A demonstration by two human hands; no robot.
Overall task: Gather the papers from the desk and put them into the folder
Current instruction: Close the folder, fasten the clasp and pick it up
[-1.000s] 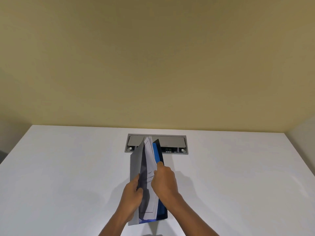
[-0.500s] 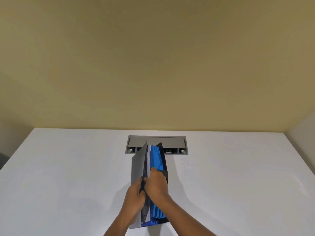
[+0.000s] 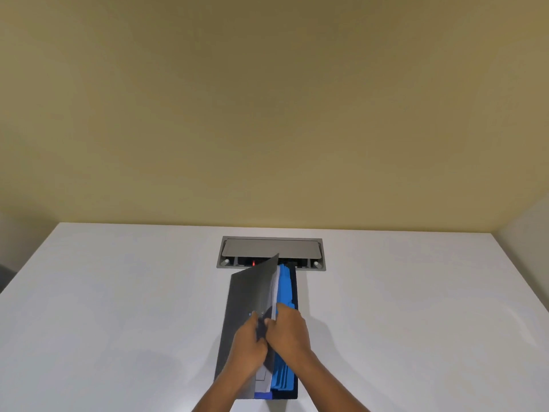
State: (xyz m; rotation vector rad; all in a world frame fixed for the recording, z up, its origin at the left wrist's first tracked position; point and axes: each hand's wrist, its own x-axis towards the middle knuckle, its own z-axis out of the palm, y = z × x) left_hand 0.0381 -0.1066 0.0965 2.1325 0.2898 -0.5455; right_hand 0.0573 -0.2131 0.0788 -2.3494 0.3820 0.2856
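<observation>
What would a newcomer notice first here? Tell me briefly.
The open folder at the desk's near centre, its blue dividers fanned upward. The left hand and right hand meet over it, pressing white papers in behind the grey cover. Beyond it, a grey cable box is sunk into the white desk.

Nothing readable here, honestly. The grey cover of the folder (image 3: 246,295) above the hands is plain, no title or logo I can make out. The blue dividers (image 3: 285,288) just past the right hand (image 3: 289,331) have tabs, but no writing shows on them. The white papers (image 3: 275,288) only show as a thin edge. The socket box (image 3: 271,251) beyond the hands has a small red light, no label legible.
</observation>
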